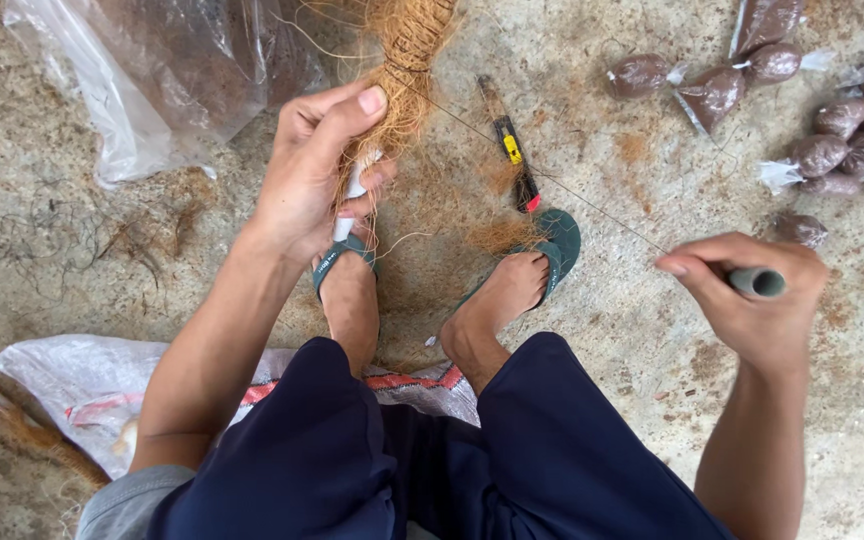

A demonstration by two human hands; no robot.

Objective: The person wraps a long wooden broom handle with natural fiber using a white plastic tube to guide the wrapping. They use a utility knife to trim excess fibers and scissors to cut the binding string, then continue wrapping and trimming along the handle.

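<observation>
The left hand [307, 170] is closed around a white stick [350, 200] wrapped in brown fibre [407, 60], just above the left foot. The right hand [752, 300] is closed around a grey tube [757, 282] and holds a thin thread [572, 190] tight between both hands. I think the thread may snap or slide off the fibre if pulled too hard. About twelve small brown bags [822, 120] lie near, and one cutter [512, 150].

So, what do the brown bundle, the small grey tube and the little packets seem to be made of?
Brown bundle in the left hand: apparently coconut fibre, coarse, matte, with loose strands.
Grey tube in the right hand: probably plastic pipe, smooth, dull, hollow end.
Packets: thin clear plastic film, shiny, holding a brown filling.
</observation>
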